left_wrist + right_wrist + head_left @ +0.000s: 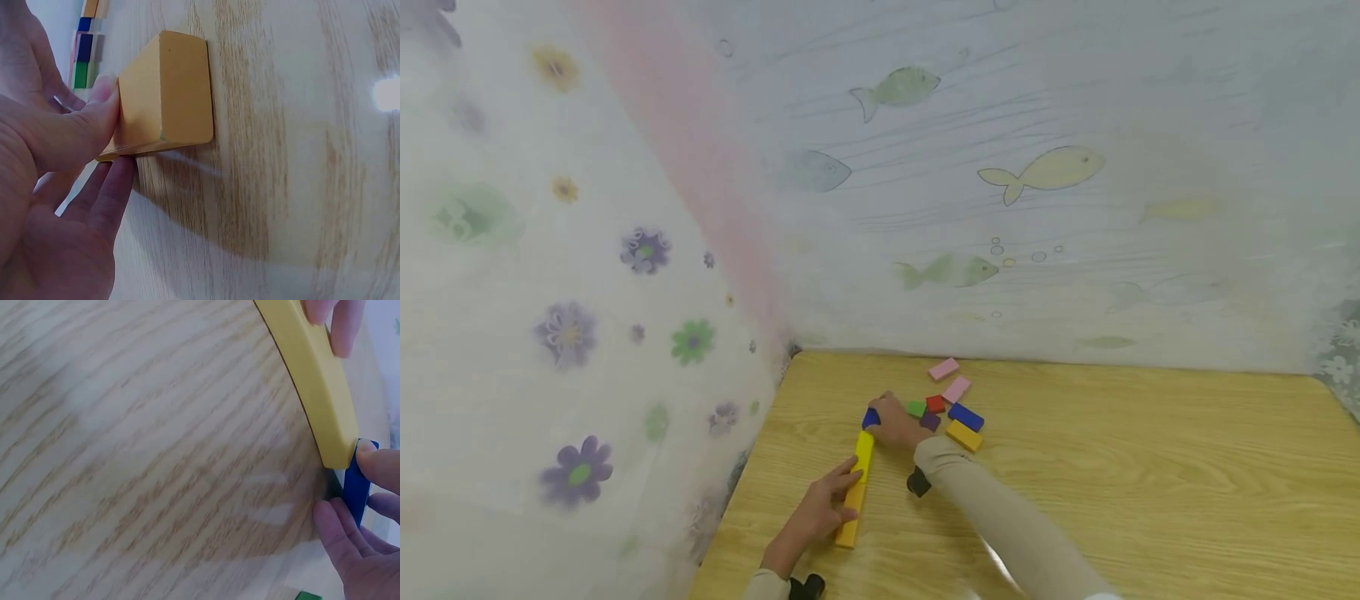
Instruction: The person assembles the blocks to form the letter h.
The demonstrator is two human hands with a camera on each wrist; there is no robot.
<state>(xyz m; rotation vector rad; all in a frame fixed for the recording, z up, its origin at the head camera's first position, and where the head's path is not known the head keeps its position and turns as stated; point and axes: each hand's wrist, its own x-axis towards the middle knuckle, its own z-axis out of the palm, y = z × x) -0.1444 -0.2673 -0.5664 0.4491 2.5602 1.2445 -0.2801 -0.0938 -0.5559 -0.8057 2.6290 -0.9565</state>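
A yellow block [865, 450] and an orange block [847, 533] lie end to end in a line on the table. Beside them is my left hand [822, 504], its thumb and fingers on opposite sides of the orange block [181, 87], pinching it. At the far end of the line, my right hand [895, 422] grips a small blue block [871, 418] between thumb and fingers. In the right wrist view, this blue block [357, 490] stands against the end of the yellow block [319, 394]. Part of it is hidden by the fingers.
Right of my right hand lie loose blocks: green [917, 408], red [935, 404], purple [929, 421], blue [966, 417] and orange [964, 436]. Two pink blocks [943, 369] lie farther back. Walls border the wooden table [1112, 467] at the back and left.
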